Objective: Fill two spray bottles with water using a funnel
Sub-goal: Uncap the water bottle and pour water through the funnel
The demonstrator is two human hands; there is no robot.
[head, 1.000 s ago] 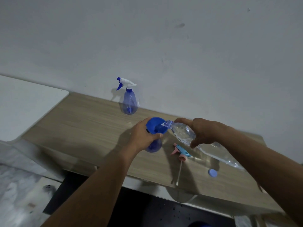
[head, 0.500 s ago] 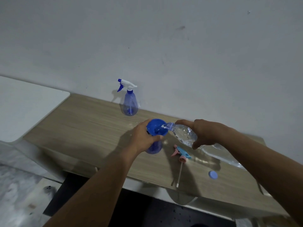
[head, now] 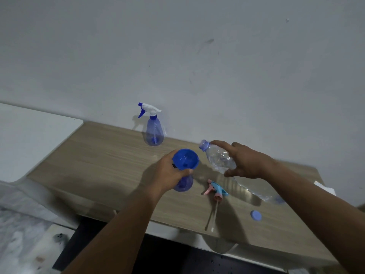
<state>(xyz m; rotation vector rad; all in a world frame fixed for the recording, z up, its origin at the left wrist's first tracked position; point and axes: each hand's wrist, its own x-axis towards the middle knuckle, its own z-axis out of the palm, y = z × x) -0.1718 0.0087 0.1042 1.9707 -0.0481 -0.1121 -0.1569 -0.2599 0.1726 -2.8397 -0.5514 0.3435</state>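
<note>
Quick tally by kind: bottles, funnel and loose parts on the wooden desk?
spray bottles: 2
funnel: 1
water bottle: 1
loose spray head: 1
bottle cap: 1
Total: 6

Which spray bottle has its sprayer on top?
The far spray bottle by the wall. The near spray bottle, gripped by the left hand, wears a funnel instead.

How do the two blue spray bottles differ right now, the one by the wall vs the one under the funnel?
The wall bottle wears its white-and-blue trigger head; the funnel bottle has none, and a blue funnel sits on top. The wall bottle stands free, while the left hand grips the funnel bottle. Shared: both are upright, translucent blue and on the wooden table.
</note>
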